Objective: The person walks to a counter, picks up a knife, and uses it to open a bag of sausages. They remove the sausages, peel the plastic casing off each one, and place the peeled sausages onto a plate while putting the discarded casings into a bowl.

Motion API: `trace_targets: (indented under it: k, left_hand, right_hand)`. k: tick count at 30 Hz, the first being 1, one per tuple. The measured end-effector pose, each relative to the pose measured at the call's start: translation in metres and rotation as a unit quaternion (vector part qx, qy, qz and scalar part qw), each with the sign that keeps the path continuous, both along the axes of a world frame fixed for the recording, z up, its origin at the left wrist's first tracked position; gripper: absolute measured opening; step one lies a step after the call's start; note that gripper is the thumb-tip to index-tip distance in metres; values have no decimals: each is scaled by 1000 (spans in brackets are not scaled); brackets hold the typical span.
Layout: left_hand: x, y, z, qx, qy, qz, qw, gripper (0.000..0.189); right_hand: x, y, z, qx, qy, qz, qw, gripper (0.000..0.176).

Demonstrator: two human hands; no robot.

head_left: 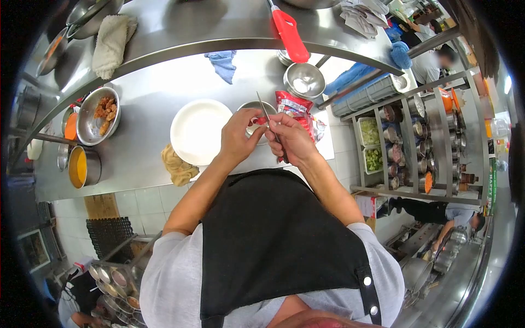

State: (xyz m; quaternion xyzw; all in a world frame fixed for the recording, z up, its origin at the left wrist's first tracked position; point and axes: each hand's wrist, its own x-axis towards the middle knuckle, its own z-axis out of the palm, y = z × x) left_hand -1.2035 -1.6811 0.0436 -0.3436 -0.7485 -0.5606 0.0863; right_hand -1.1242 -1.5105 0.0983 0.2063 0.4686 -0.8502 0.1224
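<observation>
Over a steel bowl (257,106) on the counter, my two hands meet. My right hand (291,136) is closed round a small knife (263,105), its thin blade pointing away from me. My left hand (239,134) is closed in a pinch beside the blade, on a small red item (259,121) too small to name. Close to the right hand lie red-and-white packets (295,104). A large white plate (200,131) sits left of the left hand, with a yellow cloth (178,165) at its lower left.
Steel bowls (304,80) stand beyond the packets. At the left are a bowl of fried pieces (98,116) and a pot of orange liquid (84,167). A red-handled tool (290,34) hangs over the shelf edge (219,46). Other people work at right and lower left.
</observation>
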Motion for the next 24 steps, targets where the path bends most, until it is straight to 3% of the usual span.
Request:
trace_targets:
  k: [4, 7, 10, 12, 16, 19, 22, 24]
  left_hand:
    - [-4, 4, -4, 4, 63, 34, 997, 28]
    - [-1, 6, 8, 43, 36, 21, 998, 23]
    - [5, 4, 14, 80, -151, -52, 984, 18]
    - [5, 9, 13, 186, -344, -114, 913, 20]
    - [5, 9, 15, 402, -585, -231, 665, 27]
    - [-2, 5, 4, 417, -627, -219, 621, 26]
    - [-5, 6, -7, 333, -580, -145, 729, 23]
    - [-9, 7, -12, 371, -606, -120, 693, 22]
  right_hand:
    - [1, 1, 1, 19, 16, 3, 1000, 15]
    - [3, 5, 5, 31, 40, 10, 999, 15]
    - [3, 11, 8, 31, 58, 12, 998, 14]
    - [2, 12, 10, 38, 60, 5, 997, 13]
    - [0, 14, 10, 32, 42, -7, 999, 13]
    - [-1, 14, -1, 26, 25, -11, 999, 13]
    - [-1, 14, -12, 30, 12, -10, 999, 13]
    - [0, 12, -15, 29, -1, -15, 999, 13]
